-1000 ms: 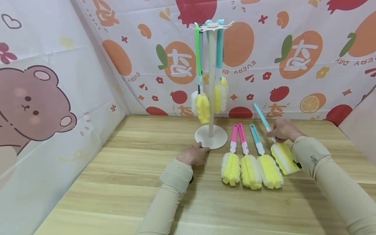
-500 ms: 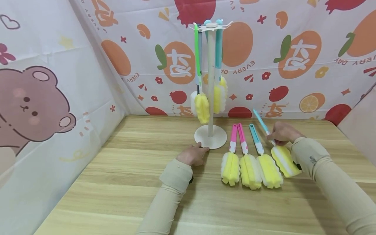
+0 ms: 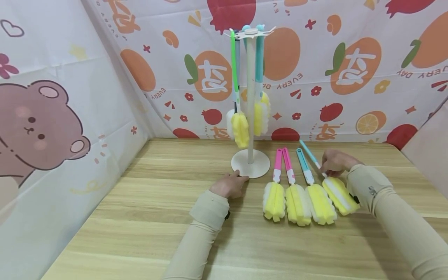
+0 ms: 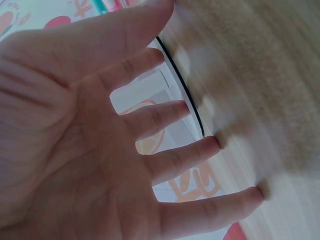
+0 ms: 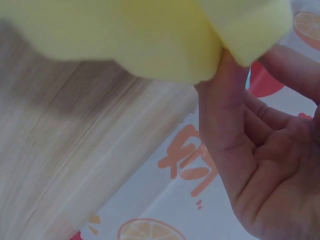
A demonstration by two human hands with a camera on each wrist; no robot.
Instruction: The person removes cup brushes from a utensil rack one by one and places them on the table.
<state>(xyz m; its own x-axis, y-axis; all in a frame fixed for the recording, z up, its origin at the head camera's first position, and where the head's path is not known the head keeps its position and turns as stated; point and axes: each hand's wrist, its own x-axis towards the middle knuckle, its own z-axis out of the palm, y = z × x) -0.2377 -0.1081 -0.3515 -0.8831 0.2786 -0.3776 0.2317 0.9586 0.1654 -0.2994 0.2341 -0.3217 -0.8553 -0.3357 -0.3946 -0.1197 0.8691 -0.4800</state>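
Note:
My right hand (image 3: 336,162) pinches a sponge bottle brush (image 3: 340,195) at its neck, just above the yellow-and-white head. Its turquoise handle points toward the back cloth. In the right wrist view, thumb and finger meet at the yellow sponge (image 5: 150,42). To its left lie several more bottle brushes in a row, two with pink handles (image 3: 278,159) and one with a turquoise handle (image 3: 303,161). My left hand (image 3: 230,184) touches the front of a white stand's round base (image 3: 259,168); in the left wrist view its fingers (image 4: 165,165) are spread and nearly straight, tips at the wood.
From the stand's hooked top (image 3: 250,33) hang several brushes, among them one with a green handle (image 3: 234,62) and some in turquoise. A fruit-print cloth (image 3: 308,54) closes off the back of the wooden table (image 3: 157,233). A bear-print cloth (image 3: 105,116) stands along the left.
The turquoise handle in my right hand has tipped down toward the table, and its sponge head has shifted slightly toward the front beside the row. My left hand stays at the base.

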